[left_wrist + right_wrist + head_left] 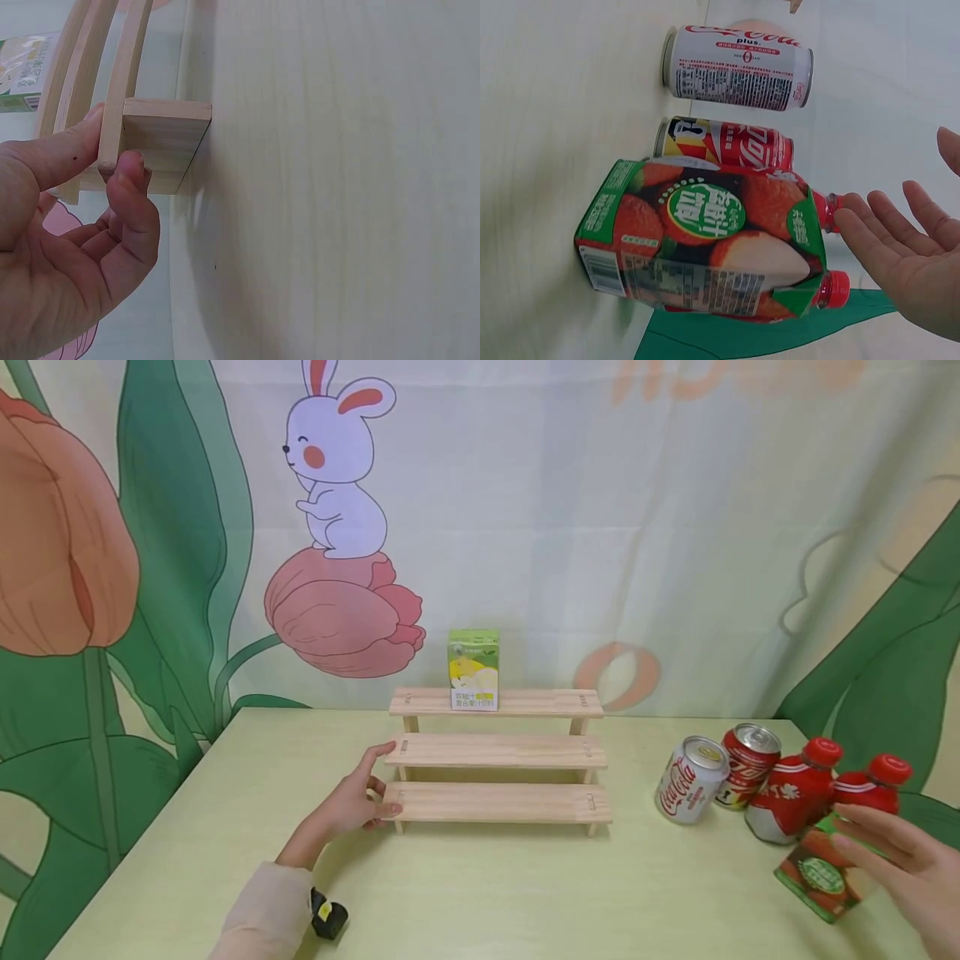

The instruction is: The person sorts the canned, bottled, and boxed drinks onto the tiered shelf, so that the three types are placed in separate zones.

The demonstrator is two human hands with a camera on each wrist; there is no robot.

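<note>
My left hand (345, 808) is at the left end of a three-tier wooden step rack (498, 802). Thumb and fingers pinch the end of its lowest board (114, 135) in the left wrist view. On the top tier stands a green juice box (474, 672) with a yellow fruit picture. At the right, my right hand (911, 860) is over a lychee juice carton (705, 232), with its fingers extended and spread near the carton's top. Nothing is in its grasp. From the head the hand hides part of the carton.
Beside the carton stand a white Coca-Cola can (692, 781), a red can (748, 764) and two red-capped bottles, one nearer (791, 793) and one behind (873, 785). A small black object (328, 916) is by the left sleeve. A printed curtain (525, 527) hangs behind the table.
</note>
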